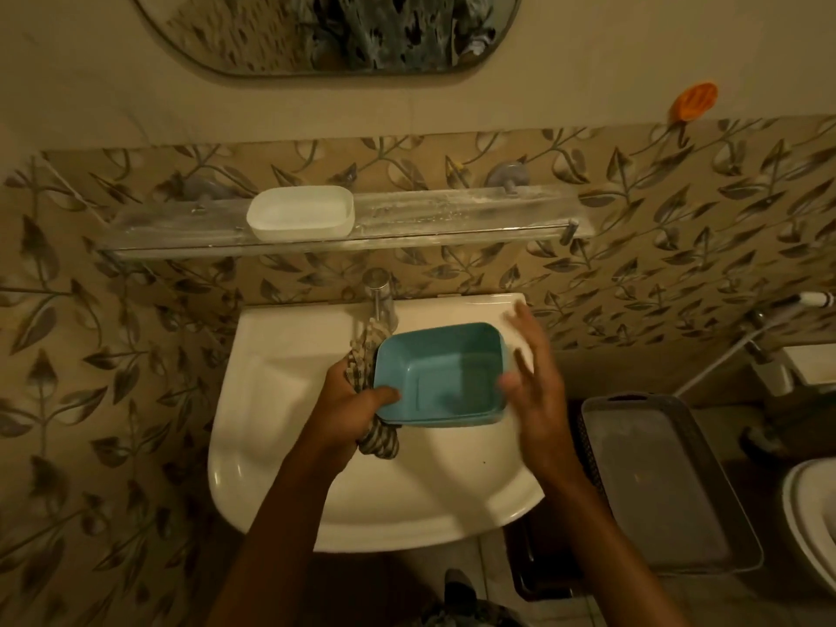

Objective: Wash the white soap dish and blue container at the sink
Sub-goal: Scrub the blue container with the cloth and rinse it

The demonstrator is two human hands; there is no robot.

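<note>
The blue container [445,375] is held over the white sink [280,445], its open side facing me. My left hand [357,402] grips its left rim with the thumb inside, together with a striped cloth [377,438] that hangs behind and below it. My right hand [531,377] is open, fingers spread and blurred, beside the container's right edge, holding nothing. The white soap dish [301,212] stands on the glass shelf [475,214] above the tap [380,294].
A mirror [325,33] hangs above the shelf. An orange hook [694,106] sticks to the wall at upper right. A grey basket with a lid [656,481] stands right of the sink, a toilet rim [809,527] beyond it. A spray hose [733,355] hangs on the right wall.
</note>
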